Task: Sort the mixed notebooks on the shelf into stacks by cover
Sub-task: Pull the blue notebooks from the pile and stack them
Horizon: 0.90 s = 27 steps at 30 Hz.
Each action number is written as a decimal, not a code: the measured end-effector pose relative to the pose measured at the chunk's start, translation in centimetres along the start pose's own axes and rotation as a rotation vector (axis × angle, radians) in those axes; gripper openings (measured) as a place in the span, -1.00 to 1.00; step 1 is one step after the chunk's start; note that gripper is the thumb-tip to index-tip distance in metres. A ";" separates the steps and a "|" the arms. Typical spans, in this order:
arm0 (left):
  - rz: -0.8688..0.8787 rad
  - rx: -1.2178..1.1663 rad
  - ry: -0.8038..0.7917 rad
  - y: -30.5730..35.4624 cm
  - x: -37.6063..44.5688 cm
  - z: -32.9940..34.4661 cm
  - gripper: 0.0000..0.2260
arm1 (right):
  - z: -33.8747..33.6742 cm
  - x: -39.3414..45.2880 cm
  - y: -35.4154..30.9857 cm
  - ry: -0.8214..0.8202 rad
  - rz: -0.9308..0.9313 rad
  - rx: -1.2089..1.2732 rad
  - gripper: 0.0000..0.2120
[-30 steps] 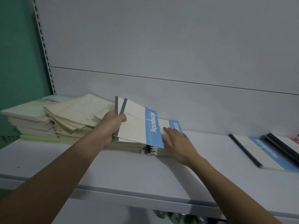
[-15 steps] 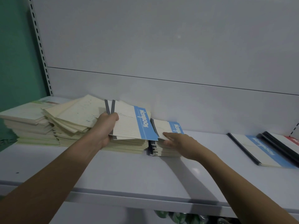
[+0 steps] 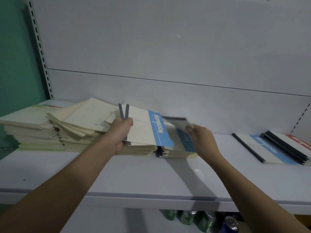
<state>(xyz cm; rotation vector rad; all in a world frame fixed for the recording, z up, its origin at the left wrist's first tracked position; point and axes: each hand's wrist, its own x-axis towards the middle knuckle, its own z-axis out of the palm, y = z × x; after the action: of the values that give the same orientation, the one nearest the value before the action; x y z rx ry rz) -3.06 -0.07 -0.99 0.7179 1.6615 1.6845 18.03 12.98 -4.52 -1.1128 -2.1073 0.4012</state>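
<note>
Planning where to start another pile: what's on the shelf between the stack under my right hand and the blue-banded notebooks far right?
Nothing: in the head view the shelf is bare between the stack below the right hand and the blue-banded notebooks.

Matt paper covers are seen on the blue-banded notebooks (image 3: 148,130) gripped between the fingers (image 3: 128,122). Beneath the fingertips, a smooth, faintly glossy painted-metal shelf (image 3: 151,182) is seen. Shiny metal cans (image 3: 186,216) are seen below.

Blurred notebook (image 3: 180,132) in right hand (image 3: 202,139), red-covered notebook (image 3: 301,140) cut off at right edge
</note>
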 end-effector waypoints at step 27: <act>0.057 -0.123 -0.176 -6.6 -4.3 23.3 -0.79 | -9.8 -5.7 12.2 0.080 0.568 0.692 -0.66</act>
<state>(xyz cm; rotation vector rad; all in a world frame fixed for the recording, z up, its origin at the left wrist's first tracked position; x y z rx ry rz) 18.11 11.28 -6.28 0.8343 1.4158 1.6949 34.41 14.94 -7.02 -1.2323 -1.3599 1.2181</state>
